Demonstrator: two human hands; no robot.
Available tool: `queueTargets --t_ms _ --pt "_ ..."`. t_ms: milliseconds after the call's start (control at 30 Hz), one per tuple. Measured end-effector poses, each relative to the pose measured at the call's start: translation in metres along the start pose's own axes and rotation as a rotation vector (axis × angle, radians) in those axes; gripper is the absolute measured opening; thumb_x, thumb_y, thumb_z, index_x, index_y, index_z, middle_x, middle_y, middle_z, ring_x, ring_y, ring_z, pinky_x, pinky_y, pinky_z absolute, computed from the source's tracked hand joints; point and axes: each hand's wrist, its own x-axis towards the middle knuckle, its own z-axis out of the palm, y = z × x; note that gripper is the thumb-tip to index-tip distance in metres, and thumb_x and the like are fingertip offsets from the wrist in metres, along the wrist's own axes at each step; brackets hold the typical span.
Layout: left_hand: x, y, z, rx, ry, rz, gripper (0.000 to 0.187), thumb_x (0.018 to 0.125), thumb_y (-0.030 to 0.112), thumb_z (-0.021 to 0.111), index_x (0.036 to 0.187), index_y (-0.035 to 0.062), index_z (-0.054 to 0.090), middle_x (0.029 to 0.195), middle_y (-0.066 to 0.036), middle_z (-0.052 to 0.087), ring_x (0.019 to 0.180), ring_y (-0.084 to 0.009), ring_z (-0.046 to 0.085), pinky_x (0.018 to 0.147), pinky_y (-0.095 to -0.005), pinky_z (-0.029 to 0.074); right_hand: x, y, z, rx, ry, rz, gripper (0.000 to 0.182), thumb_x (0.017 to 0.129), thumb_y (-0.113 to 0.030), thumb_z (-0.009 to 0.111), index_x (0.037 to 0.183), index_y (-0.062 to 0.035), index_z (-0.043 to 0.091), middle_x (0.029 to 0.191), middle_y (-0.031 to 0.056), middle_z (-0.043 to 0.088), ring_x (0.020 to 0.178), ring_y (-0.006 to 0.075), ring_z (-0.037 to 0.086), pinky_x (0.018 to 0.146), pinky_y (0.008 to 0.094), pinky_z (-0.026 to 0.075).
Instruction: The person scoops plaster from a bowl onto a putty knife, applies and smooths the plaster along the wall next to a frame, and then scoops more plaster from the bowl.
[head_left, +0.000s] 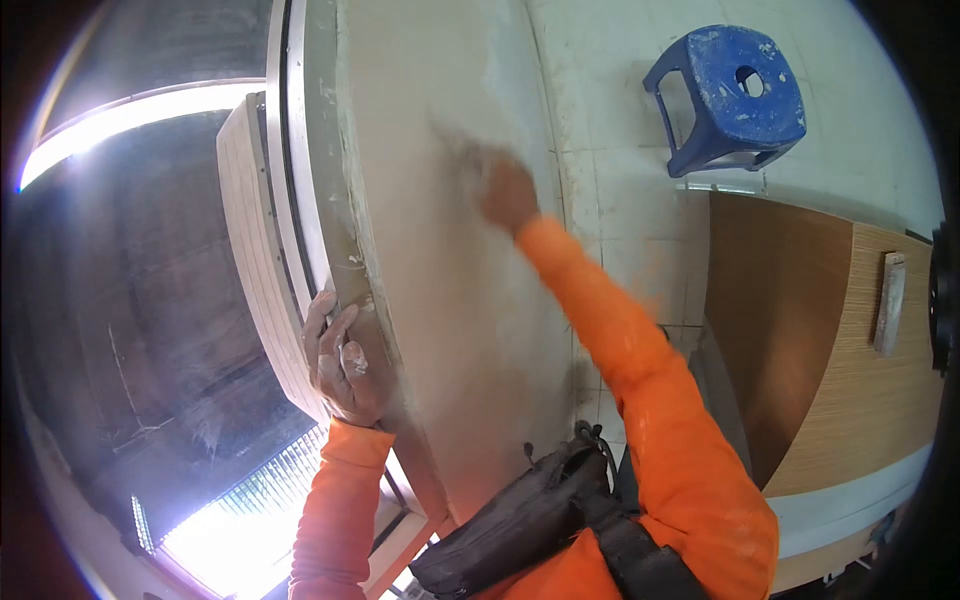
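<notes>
I have the right hand [508, 190] out over the grey plastered wall face [450, 300], arm stretched forward. It is blurred, so I cannot tell whether it is clenched or released, whether it grasps anything, or whether it touches the plaster. The wall face lies directly under it and runs on both ahead of the hand and back toward the body, giving a long band to travel along.

Left of and nearer the body than the right hand, I see the left hand [342, 365], dusted white, its fingers bent, resting on the narrow ledge [325, 130] along the wall's left edge. Its fingertips reach the metal window frame [294, 170]; I cannot tell if it grips or only leans there. That rough, chipped edge bounds my stroke on the left; a pale striped panel [255, 250] sits just beyond the frame.

To the right of the right hand, the wall meets the tiled floor [625, 215], which gives the elbow sideways room. Farther right and ahead, well apart, stands a blue plastic stool [725, 90], spattered white. Right of the hand and nearer the body is a wood-grain surface [845, 380] carrying a whitish bar [888, 305]. Behind the hand, a black bag [510, 515] hangs near the wall.
</notes>
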Motion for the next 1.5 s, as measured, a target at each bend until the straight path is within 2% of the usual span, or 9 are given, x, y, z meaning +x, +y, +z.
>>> queueTargets --t_ms 200,533,633,733,833,900,1167,1267,1500 --pt "0.002 -0.006 0.001 0.06 0.002 0.076 0.042 0.101 0.032 0.043 0.11 -0.0014 0.067 0.128 -0.024 0.057 0.123 -0.0414 0.055 0.103 -0.0496 0.045 -0.144 -0.079 -0.085 0.418 0.073 -0.208 0.047 0.086 -0.01 0.054 0.133 -0.0141 0.061 0.105 0.0181 0.068 0.089 0.038 0.063 0.083 0.0425 0.052" --pt "0.001 0.0 0.004 0.023 0.026 0.063 0.037 0.099 0.027 0.045 0.108 -0.0008 0.068 0.128 -0.023 0.057 0.121 -0.0418 0.056 0.103 -0.0487 0.045 0.148 -0.04 -0.076 0.232 0.438 -0.095 0.035 0.093 -0.016 0.05 0.125 -0.0137 0.064 0.109 0.0176 0.068 0.099 0.0394 0.062 0.091 0.0484 0.049" --pt "0.003 0.005 0.004 -0.337 0.008 -0.285 0.036 0.098 0.026 0.045 0.109 -0.0007 0.067 0.128 -0.023 0.057 0.121 -0.0419 0.056 0.103 -0.0487 0.045 0.144 -0.064 -0.067 0.184 0.487 -0.165 0.036 0.089 -0.014 0.053 0.123 -0.0131 0.065 0.105 0.0174 0.068 0.096 0.0388 0.062 0.09 0.0482 0.05" --pt "0.002 0.001 0.001 0.05 -0.008 0.058 0.036 0.098 0.025 0.045 0.109 -0.0007 0.067 0.128 -0.023 0.057 0.122 -0.0417 0.055 0.103 -0.0486 0.044 0.115 -0.082 -0.047 -0.044 0.159 -0.119 0.039 0.088 -0.011 0.054 0.126 -0.0094 0.064 0.104 0.018 0.069 0.101 0.0375 0.062 0.089 0.0443 0.051" --pt "0.005 0.003 0.0 0.037 -0.006 0.046 0.035 0.098 0.024 0.044 0.109 -0.0007 0.067 0.129 -0.023 0.056 0.123 -0.0416 0.054 0.104 -0.0484 0.044 0.029 -0.101 -0.044 0.151 0.405 -0.467 0.037 0.088 -0.008 0.055 0.124 -0.0076 0.065 0.098 0.0169 0.069 0.097 0.0363 0.063 0.082 0.0474 0.052" --pt "0.009 0.004 -0.003 0.149 -0.052 0.155 0.034 0.081 -0.001 0.071 0.114 0.0038 0.061 0.127 -0.018 0.055 0.115 -0.0304 0.061 0.089 -0.0361 0.055 0.01 -0.103 -0.076 0.242 0.435 -0.504 0.036 0.088 -0.007 0.054 0.123 -0.0073 0.065 0.098 0.0163 0.069 0.096 0.0357 0.063 0.081 0.0479 0.052" --pt "0.003 -0.011 0.002 0.118 -0.065 0.123 0.039 0.099 0.029 0.043 0.111 0.0003 0.066 0.128 -0.023 0.056 0.122 -0.043 0.054 0.104 -0.049 0.044 0.176 -0.056 -0.067 0.111 0.461 -0.261 0.039 0.087 -0.013 0.057 0.126 -0.0118 0.062 0.098 0.016 0.069 0.096 0.0377 0.064 0.082 0.0472 0.051" --pt "0.004 0.005 -0.003 0.091 -0.046 0.103 0.037 0.098 0.027 0.044 0.111 0.0001 0.066 0.128 -0.023 0.056 0.122 -0.043 0.054 0.103 -0.0491 0.044 0.17 -0.069 -0.073 0.146 0.176 -0.122 0.044 0.091 -0.011 0.046 0.133 -0.0129 0.059 0.109 0.0218 0.067 0.097 0.0421 0.062 0.085 0.0474 0.052" --pt "0.011 0.0 -0.001 0.086 0.003 0.21 0.034 0.081 -0.002 0.07 0.113 0.005 0.059 0.121 -0.019 0.059 0.112 -0.035 0.061 0.087 -0.0395 0.055 -0.02 -0.061 -0.064 0.132 0.372 -0.518 0.042 0.09 -0.005 0.051 0.13 -0.0092 0.062 0.091 0.0205 0.065 0.082 0.0375 0.061 0.075 0.0468 0.052"
